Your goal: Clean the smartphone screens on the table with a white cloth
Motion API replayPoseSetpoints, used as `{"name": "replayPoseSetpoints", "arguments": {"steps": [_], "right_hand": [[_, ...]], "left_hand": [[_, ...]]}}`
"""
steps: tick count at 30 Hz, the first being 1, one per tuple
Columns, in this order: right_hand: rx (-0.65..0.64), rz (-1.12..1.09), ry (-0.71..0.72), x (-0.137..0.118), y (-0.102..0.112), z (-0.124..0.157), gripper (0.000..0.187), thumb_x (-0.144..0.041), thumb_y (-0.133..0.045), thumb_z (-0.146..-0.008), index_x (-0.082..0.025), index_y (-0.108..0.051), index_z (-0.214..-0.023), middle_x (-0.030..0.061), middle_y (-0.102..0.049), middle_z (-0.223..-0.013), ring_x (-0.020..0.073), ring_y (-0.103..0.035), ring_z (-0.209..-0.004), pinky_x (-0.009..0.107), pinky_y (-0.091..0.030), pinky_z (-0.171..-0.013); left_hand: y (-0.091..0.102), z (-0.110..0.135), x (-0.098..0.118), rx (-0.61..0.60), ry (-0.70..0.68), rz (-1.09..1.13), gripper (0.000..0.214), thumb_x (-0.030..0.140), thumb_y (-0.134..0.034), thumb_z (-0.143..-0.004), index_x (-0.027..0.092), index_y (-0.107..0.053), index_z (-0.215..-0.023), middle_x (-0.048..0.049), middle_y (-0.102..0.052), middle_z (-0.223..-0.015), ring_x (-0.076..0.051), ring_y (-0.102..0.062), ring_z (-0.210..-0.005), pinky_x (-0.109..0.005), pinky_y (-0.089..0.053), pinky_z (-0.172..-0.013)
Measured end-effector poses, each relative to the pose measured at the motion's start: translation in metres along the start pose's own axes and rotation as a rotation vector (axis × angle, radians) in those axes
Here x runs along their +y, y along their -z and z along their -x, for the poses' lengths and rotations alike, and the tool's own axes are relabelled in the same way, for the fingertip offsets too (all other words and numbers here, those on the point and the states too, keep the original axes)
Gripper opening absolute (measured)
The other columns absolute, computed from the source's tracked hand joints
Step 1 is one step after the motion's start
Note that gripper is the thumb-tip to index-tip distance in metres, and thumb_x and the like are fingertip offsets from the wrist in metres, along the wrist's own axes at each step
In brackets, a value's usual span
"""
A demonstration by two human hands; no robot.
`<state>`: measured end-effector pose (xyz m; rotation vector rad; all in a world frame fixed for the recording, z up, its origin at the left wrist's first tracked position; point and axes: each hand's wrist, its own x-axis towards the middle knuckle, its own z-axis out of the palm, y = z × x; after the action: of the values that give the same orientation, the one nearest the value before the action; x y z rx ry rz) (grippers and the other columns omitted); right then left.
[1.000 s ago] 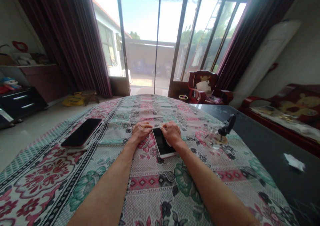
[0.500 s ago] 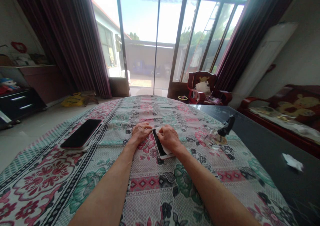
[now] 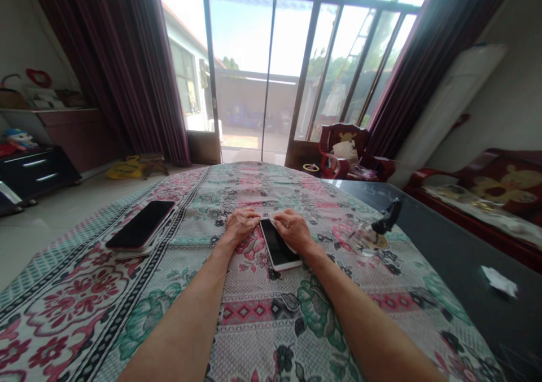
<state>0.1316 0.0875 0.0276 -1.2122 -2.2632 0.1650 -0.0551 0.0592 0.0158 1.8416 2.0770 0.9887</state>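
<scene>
I saw the right hand (image 3: 293, 231) draw aside, uncovering more of the phone (image 3: 276, 249). The left hand (image 3: 241, 225) sat apart; I couldn't tell either's grip.

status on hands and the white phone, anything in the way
Left hand at far left corner of white phone; right hand over its right edge. Phone flat, screen up. Black-topped glass container off right, clear.

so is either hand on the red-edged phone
No, the left hand and right hand are at the white phone, away from the red-edged phone.
</scene>
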Motion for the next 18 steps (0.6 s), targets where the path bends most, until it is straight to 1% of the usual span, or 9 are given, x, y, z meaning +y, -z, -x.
{"name": "replayPoseSetpoints", "arguments": {"steps": [2,4,6,12,15,18], "right_hand": [[-0.032,0.009,-0.032,0.002,-0.001,-0.002,0.020,-0.024,-0.055,-0.089,-0.025,-0.073,-0.098,0.0033,-0.069,-0.101,0.0156,-0.062,-0.095,0.023,-0.041,-0.087],[-0.036,0.018,-0.098,0.005,-0.001,-0.004,0.021,-0.025,-0.054,-0.090,-0.024,-0.073,-0.098,0.0044,-0.070,-0.100,0.0160,-0.062,-0.096,0.023,-0.041,-0.087],[-0.035,0.017,-0.128,0.007,-0.001,-0.005,0.020,-0.024,-0.053,-0.090,-0.022,-0.072,-0.097,0.0052,-0.071,-0.102,0.0165,-0.061,-0.099,0.024,-0.040,-0.088],[-0.085,-0.041,-0.001,0.010,-0.001,-0.004,0.022,-0.018,-0.050,-0.090,-0.023,-0.065,-0.105,0.0020,-0.068,-0.115,0.0161,-0.058,-0.107,0.025,-0.037,-0.095],[-0.126,-0.053,0.020,0.012,-0.001,-0.004,0.023,-0.018,-0.048,-0.091,-0.024,-0.063,-0.108,0.0030,-0.068,-0.115,0.0175,-0.058,-0.108,0.028,-0.038,-0.096],[-0.139,-0.049,0.041,0.013,-0.001,-0.005,0.023,-0.017,-0.049,-0.090,-0.024,-0.064,-0.107,0.0037,-0.068,-0.113,0.0184,-0.059,-0.106,0.029,-0.039,-0.095]], "left_hand": [[0.001,0.000,0.001,-0.002,0.002,0.001,0.021,0.030,-0.061,-0.081,0.029,-0.077,-0.094,0.0008,-0.070,-0.118,-0.019,-0.060,-0.116,-0.027,-0.044,-0.099],[0.001,0.000,0.001,-0.002,0.006,0.004,0.021,0.031,-0.061,-0.081,0.029,-0.077,-0.094,0.0010,-0.069,-0.119,-0.019,-0.060,-0.117,-0.027,-0.043,-0.100],[0.001,0.000,0.000,-0.005,0.010,0.011,0.020,0.032,-0.062,-0.081,0.029,-0.077,-0.093,0.0007,-0.069,-0.119,-0.020,-0.059,-0.117,-0.027,-0.043,-0.100],[0.001,0.000,0.001,0.001,0.032,0.038,0.015,0.030,-0.065,-0.077,0.023,-0.077,-0.084,-0.0037,-0.069,-0.120,-0.021,-0.061,-0.113,-0.029,-0.043,-0.099],[0.002,0.000,0.001,-0.006,0.023,0.036,0.014,0.030,-0.065,-0.076,0.024,-0.076,-0.081,-0.0027,-0.069,-0.119,-0.021,-0.061,-0.113,-0.029,-0.043,-0.099],[0.002,0.000,0.000,-0.012,0.015,0.036,0.014,0.030,-0.066,-0.076,0.024,-0.076,-0.081,-0.0022,-0.069,-0.119,-0.021,-0.061,-0.114,-0.029,-0.043,-0.100]]}}
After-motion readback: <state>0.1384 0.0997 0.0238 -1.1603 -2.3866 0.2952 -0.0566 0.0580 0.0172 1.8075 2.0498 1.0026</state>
